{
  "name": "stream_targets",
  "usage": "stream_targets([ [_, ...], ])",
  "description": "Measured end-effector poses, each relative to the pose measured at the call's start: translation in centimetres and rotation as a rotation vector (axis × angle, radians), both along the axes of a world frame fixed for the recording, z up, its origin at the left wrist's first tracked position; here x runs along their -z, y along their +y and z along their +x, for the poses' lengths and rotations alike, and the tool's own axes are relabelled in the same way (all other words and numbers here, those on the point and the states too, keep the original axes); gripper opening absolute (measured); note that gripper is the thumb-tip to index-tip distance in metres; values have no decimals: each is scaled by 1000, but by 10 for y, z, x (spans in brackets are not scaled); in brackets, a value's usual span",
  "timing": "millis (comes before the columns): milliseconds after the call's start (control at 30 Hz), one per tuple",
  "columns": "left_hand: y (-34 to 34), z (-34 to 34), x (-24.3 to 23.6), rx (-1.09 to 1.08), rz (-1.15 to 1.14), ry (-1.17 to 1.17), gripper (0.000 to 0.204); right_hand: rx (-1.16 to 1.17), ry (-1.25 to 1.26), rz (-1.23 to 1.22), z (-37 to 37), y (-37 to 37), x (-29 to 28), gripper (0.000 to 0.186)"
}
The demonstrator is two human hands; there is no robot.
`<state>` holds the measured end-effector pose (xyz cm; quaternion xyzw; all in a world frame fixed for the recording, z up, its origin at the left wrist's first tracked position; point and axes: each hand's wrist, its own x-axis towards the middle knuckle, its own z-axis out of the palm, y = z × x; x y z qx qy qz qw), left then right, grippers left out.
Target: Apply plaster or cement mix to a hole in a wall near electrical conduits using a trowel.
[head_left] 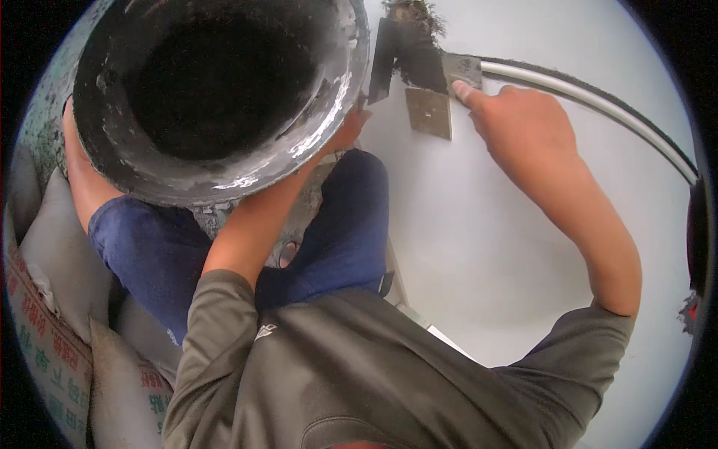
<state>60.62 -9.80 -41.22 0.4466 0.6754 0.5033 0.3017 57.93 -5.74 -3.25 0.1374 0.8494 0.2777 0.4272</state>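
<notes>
My left hand (348,127) reaches beneath a large round basin (329,105) and holds it by its right side, fingers partly hidden. Dark grey residue streaks the basin's inside, and its bottom looks black. My right hand (523,127) grips a flat metal scraper (465,67), forefinger extended along it against the white surface (479,247). Just left of the scraper, a dark, rough-edged patch of material (415,63) sits beside a square beige plate (428,114) and a narrow dark piece (381,60); I cannot make out exactly what these pieces are.
A pale curved strip (583,90) with a dark edge runs right from the scraper. Stacked grey sacks (63,239) with red and green print lie at the left beside my legs (149,269). A pale ledge edge (404,307) runs right of my knee. Dark objects sit at the far right rim.
</notes>
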Motion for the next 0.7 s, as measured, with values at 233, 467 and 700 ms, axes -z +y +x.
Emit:
stream_targets([
  [233,-2,0,-13,67,-32,65,49,-16,-34,61,1,-8,-30,33],
  [467,-9,1,64,-432,182,842,68,-131,262,-150,52,-9,-29,39],
  [700,-21,-38,-20,-718,-239,1961,69,-320,179,-152,68,12,19,35],
])
